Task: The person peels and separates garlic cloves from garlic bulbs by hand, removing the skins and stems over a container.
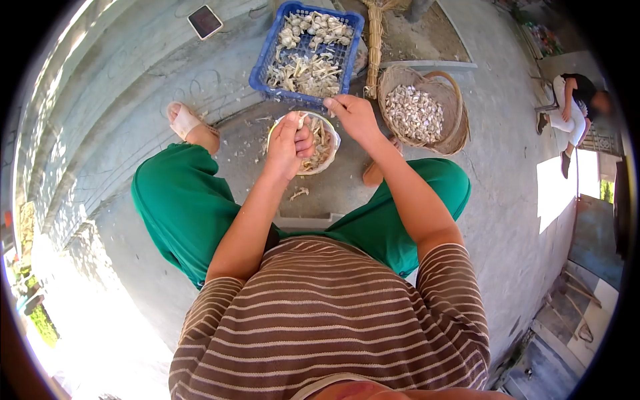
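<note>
My left hand point(288, 147) is curled closed above a round pale bowl point(331, 155), with a bit of whitish garlic point(302, 121) showing at the thumb and fingers. Just to the right, my right hand point(353, 119) is raised with thumb and forefinger pinched together over the bowl's far side; whatever lies between those fingertips is too small to name. Dry garlic skins and stalks point(321, 143) fill the bowl. Beyond it, a blue plastic crate point(255, 75) carries whole garlic bulbs point(327, 28) and trimmed-looking dry stalks point(305, 75).
On the right stands a wicker basket point(459, 127) of loose garlic cloves point(413, 112). A straw broom point(375, 47) lies beside the crate. A phone point(205, 22) rests on the concrete at upper left. Another person point(570, 110) sits far right. Skins litter the ground.
</note>
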{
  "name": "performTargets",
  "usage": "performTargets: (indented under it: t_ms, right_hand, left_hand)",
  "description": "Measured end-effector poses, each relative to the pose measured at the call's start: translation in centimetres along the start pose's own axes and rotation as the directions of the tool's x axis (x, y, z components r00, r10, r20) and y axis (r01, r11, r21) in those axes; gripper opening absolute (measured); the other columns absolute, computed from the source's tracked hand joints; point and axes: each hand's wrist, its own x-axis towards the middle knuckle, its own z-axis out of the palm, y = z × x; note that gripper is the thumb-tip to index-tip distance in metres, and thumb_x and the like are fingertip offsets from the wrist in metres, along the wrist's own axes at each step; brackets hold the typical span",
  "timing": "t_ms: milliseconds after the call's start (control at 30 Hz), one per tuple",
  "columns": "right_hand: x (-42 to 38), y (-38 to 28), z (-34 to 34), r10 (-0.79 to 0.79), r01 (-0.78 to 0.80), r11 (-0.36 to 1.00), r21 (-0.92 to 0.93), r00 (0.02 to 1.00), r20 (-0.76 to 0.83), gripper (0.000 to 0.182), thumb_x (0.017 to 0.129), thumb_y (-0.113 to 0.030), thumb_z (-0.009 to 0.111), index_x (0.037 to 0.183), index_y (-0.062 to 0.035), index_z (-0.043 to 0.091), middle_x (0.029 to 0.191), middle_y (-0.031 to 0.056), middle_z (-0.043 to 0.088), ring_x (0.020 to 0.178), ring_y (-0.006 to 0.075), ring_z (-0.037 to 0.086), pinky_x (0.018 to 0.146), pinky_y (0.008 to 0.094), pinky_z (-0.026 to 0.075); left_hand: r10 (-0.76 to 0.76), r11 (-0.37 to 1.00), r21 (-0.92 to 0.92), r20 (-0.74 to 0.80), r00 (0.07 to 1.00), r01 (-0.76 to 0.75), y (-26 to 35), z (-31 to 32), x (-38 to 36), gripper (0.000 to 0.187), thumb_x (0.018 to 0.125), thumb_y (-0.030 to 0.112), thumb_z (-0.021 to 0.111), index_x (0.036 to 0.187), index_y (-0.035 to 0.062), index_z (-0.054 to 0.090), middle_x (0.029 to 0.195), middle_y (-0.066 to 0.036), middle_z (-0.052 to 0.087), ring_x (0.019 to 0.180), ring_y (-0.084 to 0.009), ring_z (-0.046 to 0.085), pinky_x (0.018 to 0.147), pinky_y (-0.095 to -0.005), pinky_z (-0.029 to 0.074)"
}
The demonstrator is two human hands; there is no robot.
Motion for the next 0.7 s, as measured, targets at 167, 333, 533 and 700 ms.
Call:
performTargets:
  t_ms: [167, 333, 533, 700]
  right_hand:
    - [-2.2, 0.8, 2.7, -0.125, 0.215, 0.915, -0.342, 0.956, 0.266, 0.015, 0.084, -0.015, 0.059, 0.095, -0.0130, 0.069, 0.087, 0.0115, 0.062, 0.082, 0.0281, 0.060, 0.071, 0.0366, 0.048]
    - [-1.9, -2.3, 1.3, -0.128, 0.054, 0.911, 0.410, 0.980, 0.155, 0.018, 0.078, -0.008, 0.066, 0.095, -0.0079, 0.069, 0.087, 0.0088, 0.063, 0.080, 0.0217, 0.061, 0.072, 0.0307, 0.048]
    - [-2.8, -3.4, 1.1, -0.389, 0.378, 0.912, 0.157, 0.920, 0.041, 0.013, 0.077, -0.009, 0.067, 0.090, -0.0049, 0.067, 0.086, 0.0075, 0.062, 0.077, 0.0210, 0.061, 0.069, 0.0295, 0.048]
    - [-3.9, -3.2, 0.6, -0.418, 0.430, 0.888, -0.163, 0.902, 0.107, 0.013, 0.077, -0.007, 0.067, 0.088, -0.0022, 0.062, 0.083, 0.0071, 0.059, 0.075, 0.0206, 0.060, 0.066, 0.0299, 0.047]
  left_hand:
    - [0.030, 0.999, -0.025, 0.015, 0.999, -0.029, 0.0, -1.0, 0.4, 0.038, 0.099, 0.039, 0.038, 0.095, 0.0035, 0.053, 0.060, 0.005, 0.027, 0.049, -0.0063, 0.026, 0.042, -0.0213, 0.023]
    - [0.005, 0.999, 0.051, -0.014, 1.000, -0.004, -0.2, -0.3, 0.3, 0.043, 0.099, 0.044, 0.034, 0.089, 0.0050, 0.049, 0.058, 0.004, 0.026, 0.048, -0.0069, 0.025, 0.042, -0.0224, 0.022]
    - [-0.037, 0.997, 0.064, 0.017, 0.999, 0.035, -0.7, -0.4, 0.5, 0.045, 0.098, 0.047, 0.032, 0.072, 0.0107, 0.037, 0.058, 0.004, 0.025, 0.048, -0.0071, 0.024, 0.041, -0.0227, 0.022]
    - [-0.120, 0.976, 0.161, -0.147, 0.982, 0.144, -1.1, -0.2, 0.7, 0.035, 0.098, 0.036, 0.040, 0.077, 0.0097, 0.045, 0.059, 0.005, 0.030, 0.048, -0.0059, 0.025, 0.042, -0.0222, 0.023]
